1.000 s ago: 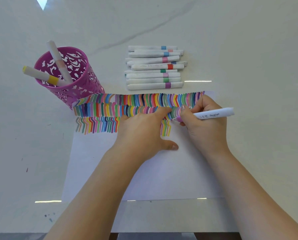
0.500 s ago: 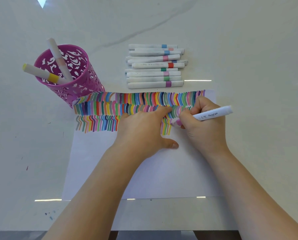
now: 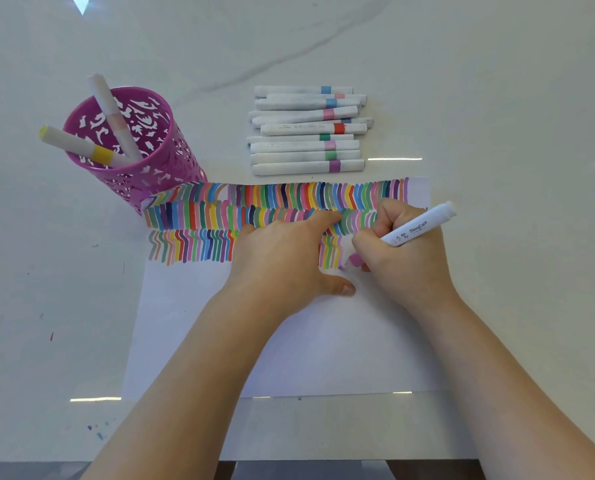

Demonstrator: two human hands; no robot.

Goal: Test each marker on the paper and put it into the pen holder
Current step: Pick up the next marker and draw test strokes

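A white sheet of paper lies in front of me, its upper part covered with rows of coloured strokes. My left hand lies flat on the paper with fingers spread, pressing it down. My right hand grips a white marker with a pink band, its tip touching the paper at the end of the third row. A purple cut-out pen holder stands at the paper's upper left corner with two markers in it. A pile of several white markers lies beyond the paper.
The white marble table has small ink specks on its left side and near the front edge. The table's front edge runs along the bottom of the view.
My right hand has drawn the marker tip down the paper toward me, lengthening a pale purple stroke. The left hand has stayed in place on the sheet.
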